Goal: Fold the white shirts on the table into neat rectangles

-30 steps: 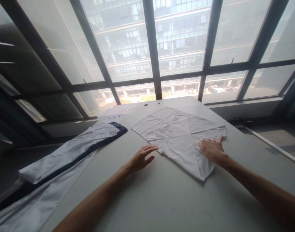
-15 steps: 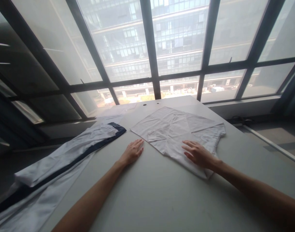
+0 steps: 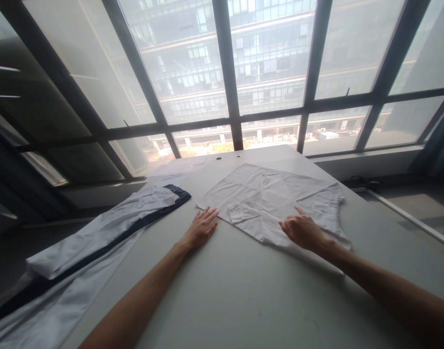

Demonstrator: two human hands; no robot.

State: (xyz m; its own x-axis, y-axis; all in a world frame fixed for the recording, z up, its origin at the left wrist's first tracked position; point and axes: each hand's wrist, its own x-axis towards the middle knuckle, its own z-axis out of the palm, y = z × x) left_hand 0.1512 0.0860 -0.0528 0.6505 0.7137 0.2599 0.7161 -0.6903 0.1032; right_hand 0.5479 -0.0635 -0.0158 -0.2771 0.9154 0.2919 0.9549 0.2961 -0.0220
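Note:
A white T-shirt (image 3: 265,194), folded in on itself, lies flat on the grey table (image 3: 236,291) near its far end. My left hand (image 3: 201,227) rests open and flat on the table, fingertips touching the shirt's left corner. My right hand (image 3: 304,230) lies on the shirt's near right part, fingers slightly bent and pointing left, thumb stretched away from me. It presses the cloth and holds nothing. The shirt's near edge runs under my right wrist.
A white garment with a navy stripe (image 3: 108,228) stretches along the table's left side and hangs over the near left edge. Another pale cloth (image 3: 174,169) lies at the far left corner. Large windows (image 3: 225,72) stand right behind the table.
My right hand slid left across the shirt from its right sleeve to its near middle. My left hand moved forward and settled flat at the shirt's left corner. The shirt's near corner shifted.

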